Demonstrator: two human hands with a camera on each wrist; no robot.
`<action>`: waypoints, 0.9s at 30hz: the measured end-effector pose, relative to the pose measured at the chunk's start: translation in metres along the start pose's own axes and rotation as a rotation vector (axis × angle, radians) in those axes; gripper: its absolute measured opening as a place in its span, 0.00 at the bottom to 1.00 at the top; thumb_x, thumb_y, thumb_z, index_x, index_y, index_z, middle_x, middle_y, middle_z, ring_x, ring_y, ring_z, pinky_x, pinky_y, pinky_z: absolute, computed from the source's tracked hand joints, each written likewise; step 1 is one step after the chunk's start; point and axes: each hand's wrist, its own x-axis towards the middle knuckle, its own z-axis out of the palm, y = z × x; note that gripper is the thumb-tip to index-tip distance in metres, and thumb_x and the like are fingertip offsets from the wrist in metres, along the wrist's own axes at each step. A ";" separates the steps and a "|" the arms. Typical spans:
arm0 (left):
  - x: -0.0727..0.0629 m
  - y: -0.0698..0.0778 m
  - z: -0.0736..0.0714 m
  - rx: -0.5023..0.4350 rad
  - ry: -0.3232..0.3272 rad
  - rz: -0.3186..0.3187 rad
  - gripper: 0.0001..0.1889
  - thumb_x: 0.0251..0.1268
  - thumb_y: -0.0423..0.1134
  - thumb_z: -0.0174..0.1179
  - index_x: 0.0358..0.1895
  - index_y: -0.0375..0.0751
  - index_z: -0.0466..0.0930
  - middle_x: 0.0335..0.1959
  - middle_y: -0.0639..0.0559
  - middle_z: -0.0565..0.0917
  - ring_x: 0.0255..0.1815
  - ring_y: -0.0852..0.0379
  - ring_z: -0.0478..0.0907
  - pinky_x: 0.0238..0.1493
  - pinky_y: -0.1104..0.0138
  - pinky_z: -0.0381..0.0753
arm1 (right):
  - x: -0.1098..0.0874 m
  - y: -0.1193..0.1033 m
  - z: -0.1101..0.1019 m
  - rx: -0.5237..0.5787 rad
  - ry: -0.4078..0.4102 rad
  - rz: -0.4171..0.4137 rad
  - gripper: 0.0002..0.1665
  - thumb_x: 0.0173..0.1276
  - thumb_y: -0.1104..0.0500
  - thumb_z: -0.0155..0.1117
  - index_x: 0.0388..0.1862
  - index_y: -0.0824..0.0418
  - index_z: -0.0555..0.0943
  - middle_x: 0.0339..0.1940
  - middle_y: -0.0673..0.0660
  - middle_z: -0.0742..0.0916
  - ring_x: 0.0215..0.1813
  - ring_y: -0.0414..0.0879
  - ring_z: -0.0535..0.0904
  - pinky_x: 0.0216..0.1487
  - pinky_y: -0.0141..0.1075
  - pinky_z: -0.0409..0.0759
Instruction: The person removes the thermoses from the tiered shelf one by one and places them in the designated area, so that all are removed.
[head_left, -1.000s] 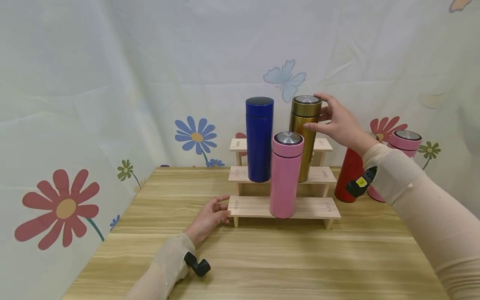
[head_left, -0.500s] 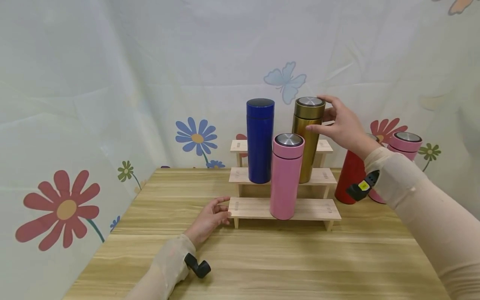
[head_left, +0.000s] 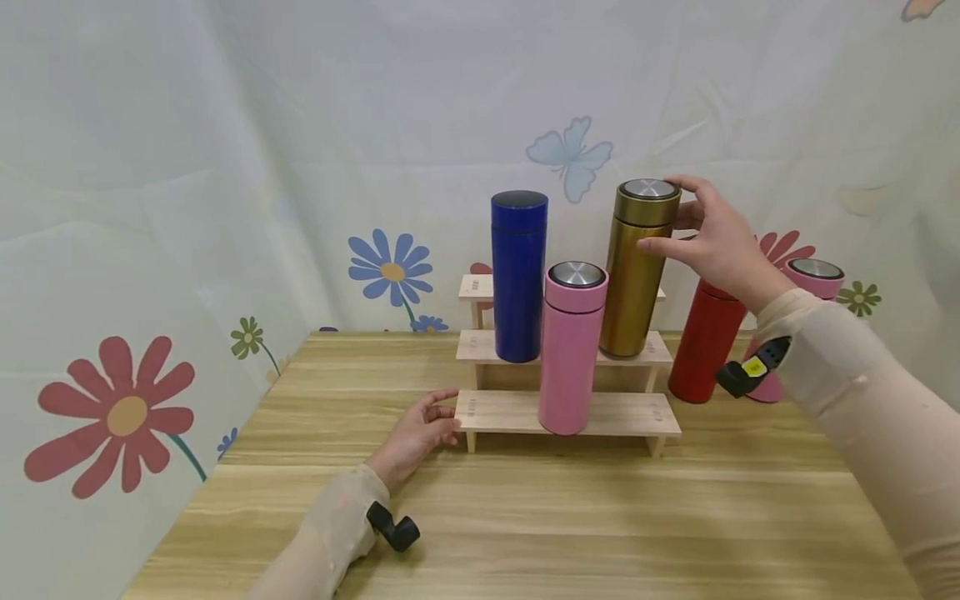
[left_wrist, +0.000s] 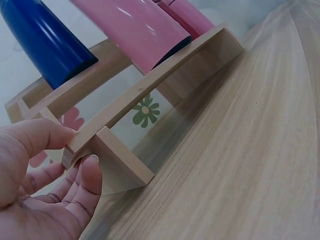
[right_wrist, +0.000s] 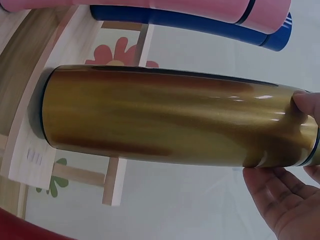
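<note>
With thumb and fingers near its lid, my right hand [head_left: 720, 242] grips a gold thermos flask [head_left: 637, 283]; in the right wrist view its base shows close over the middle step. At the lower left, my left hand [head_left: 416, 437] pinches the end of the bottom step of a wooden three-step stand [head_left: 495, 410], thumb and fingers on either side of the board in the left wrist view. A blue thermos flask [head_left: 519, 275] stands upright on the middle step. In front of it, a pink thermos flask [head_left: 573, 358] stands on the bottom step.
Right of the stand, a red thermos flask [head_left: 701, 350] and another pink flask [head_left: 813, 275] stand on the wood-grain table [head_left: 525, 517], partly hidden by my right arm. A white curtain [head_left: 300, 125] with printed flowers hangs behind.
The gold flask has moved right along the middle step and slightly up in view, with my right hand on it. My left hand stays at the stand's end.
</note>
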 end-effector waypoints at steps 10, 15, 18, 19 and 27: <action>-0.001 0.001 0.000 0.006 0.003 0.002 0.30 0.64 0.25 0.53 0.70 0.33 0.57 0.45 0.46 0.75 0.36 0.59 0.76 0.37 0.70 0.80 | -0.011 0.009 -0.017 -0.015 0.015 0.044 0.52 0.62 0.42 0.66 0.77 0.41 0.47 0.66 0.66 0.74 0.63 0.59 0.71 0.62 0.62 0.70; 0.000 0.000 -0.001 0.014 0.002 -0.003 0.30 0.65 0.25 0.52 0.71 0.35 0.58 0.46 0.46 0.74 0.36 0.59 0.77 0.38 0.70 0.80 | -0.016 0.014 -0.025 -0.055 0.018 0.050 0.52 0.61 0.43 0.67 0.77 0.41 0.48 0.63 0.65 0.76 0.58 0.49 0.74 0.58 0.53 0.75; 0.000 -0.001 -0.001 0.019 -0.004 -0.001 0.30 0.65 0.26 0.53 0.71 0.34 0.57 0.46 0.46 0.74 0.36 0.59 0.76 0.38 0.70 0.80 | -0.020 0.018 -0.029 -0.086 0.024 0.048 0.52 0.61 0.44 0.68 0.77 0.41 0.49 0.61 0.65 0.77 0.51 0.37 0.74 0.54 0.44 0.75; 0.000 -0.001 -0.001 0.019 -0.005 -0.001 0.30 0.65 0.26 0.53 0.71 0.34 0.57 0.46 0.46 0.74 0.36 0.59 0.76 0.38 0.70 0.80 | -0.021 0.020 -0.030 -0.089 0.024 0.049 0.52 0.61 0.44 0.68 0.77 0.42 0.49 0.61 0.65 0.77 0.49 0.34 0.73 0.54 0.43 0.74; 0.000 0.001 0.000 0.007 -0.009 0.002 0.31 0.65 0.25 0.52 0.71 0.34 0.56 0.47 0.46 0.74 0.36 0.60 0.76 0.37 0.71 0.81 | -0.031 0.034 -0.040 -0.090 0.033 0.072 0.53 0.60 0.46 0.69 0.77 0.44 0.49 0.60 0.66 0.77 0.45 0.29 0.73 0.45 0.33 0.77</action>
